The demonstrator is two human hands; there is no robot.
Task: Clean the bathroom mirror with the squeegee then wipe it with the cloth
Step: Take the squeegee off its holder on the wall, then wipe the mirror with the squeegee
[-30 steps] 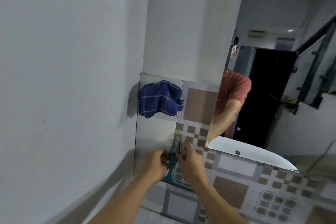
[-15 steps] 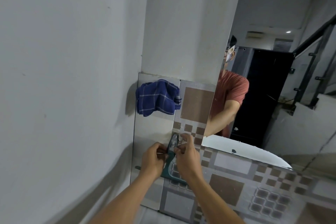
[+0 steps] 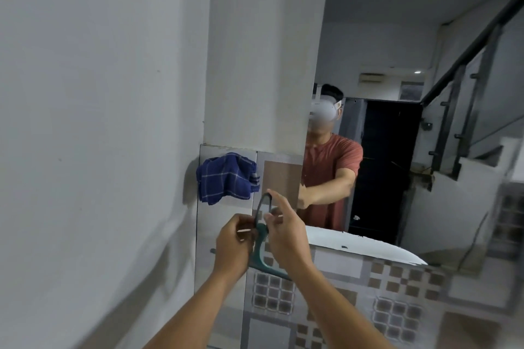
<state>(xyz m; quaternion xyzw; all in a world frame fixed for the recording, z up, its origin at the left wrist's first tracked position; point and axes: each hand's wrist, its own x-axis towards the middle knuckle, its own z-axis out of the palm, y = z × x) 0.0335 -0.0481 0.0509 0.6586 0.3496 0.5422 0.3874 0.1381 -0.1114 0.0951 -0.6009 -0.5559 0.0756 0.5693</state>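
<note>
Tiled wall (image 3: 282, 176); squeegee (image 3: 259, 249) in left hand (image 3: 234, 241)

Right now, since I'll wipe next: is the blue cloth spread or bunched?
Bunched: the blue cloth hangs crumpled in folds against the tiled wall, not flat.

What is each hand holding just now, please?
Left hand: grips the green squeegee by its handle.
Right hand: pinches the squeegee's loop, index finger straight.

The cloth (image 3: 226, 178) is soft woven fabric (blue-checked); the squeegee (image 3: 260, 249) looks smooth teal plastic; the mirror (image 3: 397, 37) glossy glass, tiles (image 3: 282, 176) glazed, wall (image 3: 85, 93) matt painted.
</note>
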